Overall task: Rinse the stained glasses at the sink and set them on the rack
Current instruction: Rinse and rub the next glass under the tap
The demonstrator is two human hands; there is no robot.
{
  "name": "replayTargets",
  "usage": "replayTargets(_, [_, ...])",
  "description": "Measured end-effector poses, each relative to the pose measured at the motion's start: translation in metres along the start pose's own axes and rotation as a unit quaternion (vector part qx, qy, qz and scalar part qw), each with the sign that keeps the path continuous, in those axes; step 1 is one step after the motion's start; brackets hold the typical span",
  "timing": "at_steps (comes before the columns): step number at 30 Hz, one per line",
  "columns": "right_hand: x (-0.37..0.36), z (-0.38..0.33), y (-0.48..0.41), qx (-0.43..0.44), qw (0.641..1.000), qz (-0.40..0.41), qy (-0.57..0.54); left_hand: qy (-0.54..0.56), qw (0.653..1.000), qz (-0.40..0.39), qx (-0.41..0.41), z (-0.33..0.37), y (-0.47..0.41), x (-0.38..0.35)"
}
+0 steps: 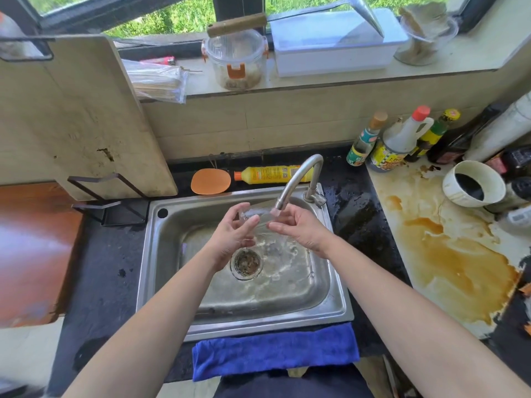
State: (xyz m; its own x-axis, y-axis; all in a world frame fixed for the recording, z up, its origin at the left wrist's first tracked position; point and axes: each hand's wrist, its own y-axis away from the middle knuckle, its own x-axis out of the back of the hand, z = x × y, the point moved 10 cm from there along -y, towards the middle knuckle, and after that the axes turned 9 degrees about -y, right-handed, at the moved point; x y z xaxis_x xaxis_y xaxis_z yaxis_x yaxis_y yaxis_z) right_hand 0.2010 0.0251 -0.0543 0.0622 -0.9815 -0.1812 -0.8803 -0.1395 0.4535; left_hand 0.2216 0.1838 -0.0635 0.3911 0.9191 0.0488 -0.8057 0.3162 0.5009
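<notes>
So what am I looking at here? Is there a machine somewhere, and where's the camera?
There is no machine here. These are a person's two bare arms, filmed by a single camera worn on the head and looking down, so there is just this one view. The left hand and right hand hold a clear glass between them. It is tipped sideways just under the tap, above a steel sink. A blue cloth lies over the sink's front edge. Behind the sink lie a yellow bottle and an orange pad. To the right stand sauce bottles and a white cup holding dark liquid. A brown spill covers part of the counter there.
</notes>
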Motion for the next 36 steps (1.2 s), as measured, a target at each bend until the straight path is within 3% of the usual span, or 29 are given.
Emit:
replayTargets(8, [-0.004,0.003,0.002,-0.01,0.999,-0.012,-0.038,0.013,1.0,-0.014,0.009,0.004,0.001,0.001])
replayTargets(12, [-0.002,0.002,0.005,-0.01,1.0,-0.024,0.013,-0.006,1.0,0.002,0.021,0.001,0.001,0.0])
replayTargets(17, [0.002,0.006,0.007,-0.008,1.0,0.001,0.003,0.0,0.999,-0.048,0.017,-0.005,-0.001,-0.003])
replayTargets(24, [0.004,0.008,0.006,0.009,1.0,0.011,0.014,0.013,0.999,-0.01,0.04,-0.003,-0.003,-0.007])
replayTargets(29, [0.007,-0.002,0.009,0.002,0.999,0.043,0.005,0.031,0.998,-0.051,0.032,-0.006,0.0,-0.012])
replayTargets(36, [0.007,0.005,0.006,-0.01,0.998,0.066,-0.012,-0.003,1.0,0.0,0.016,-0.003,-0.004,-0.005])
